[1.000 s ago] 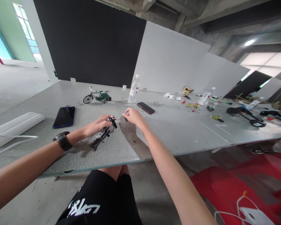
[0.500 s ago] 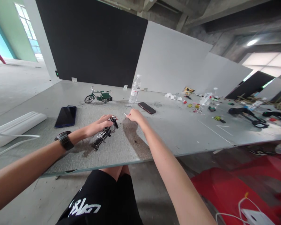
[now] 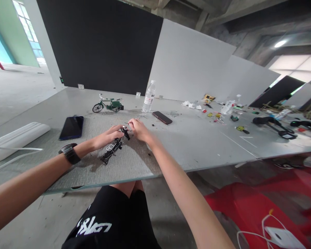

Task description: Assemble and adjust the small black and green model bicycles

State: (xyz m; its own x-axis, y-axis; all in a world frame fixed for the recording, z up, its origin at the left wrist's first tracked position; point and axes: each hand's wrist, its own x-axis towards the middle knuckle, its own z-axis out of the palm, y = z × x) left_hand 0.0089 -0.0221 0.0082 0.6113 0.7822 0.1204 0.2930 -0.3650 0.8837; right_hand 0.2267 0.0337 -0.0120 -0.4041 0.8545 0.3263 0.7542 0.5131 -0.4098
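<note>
A partly built black model bicycle (image 3: pixel 112 148) lies tilted on the textured part of the table. My left hand (image 3: pixel 107 137) grips it near its front end, fingers closed around that part. Close beside those fingertips, my right hand (image 3: pixel 138 129) is closed in a pinch on a thin, rod-like piece (image 3: pixel 126 123), too small to name. Whether this piece touches the model cannot be told. Further back, a finished green model bicycle (image 3: pixel 108 105) stands upright on the table.
A dark phone (image 3: pixel 71 128) and a white power strip (image 3: pixel 20 140) lie to the left. Behind my right hand are another phone (image 3: pixel 162 117) and a water bottle (image 3: pixel 148 97). Loose small parts (image 3: pixel 216 117) and black headset-like devices (image 3: pixel 274 126) lie to the right. Red stools (image 3: pixel 238 200) stand below.
My right hand has moved left with the thin piece, up to the front end of the black model bicycle. My left hand keeps its grip there.
</note>
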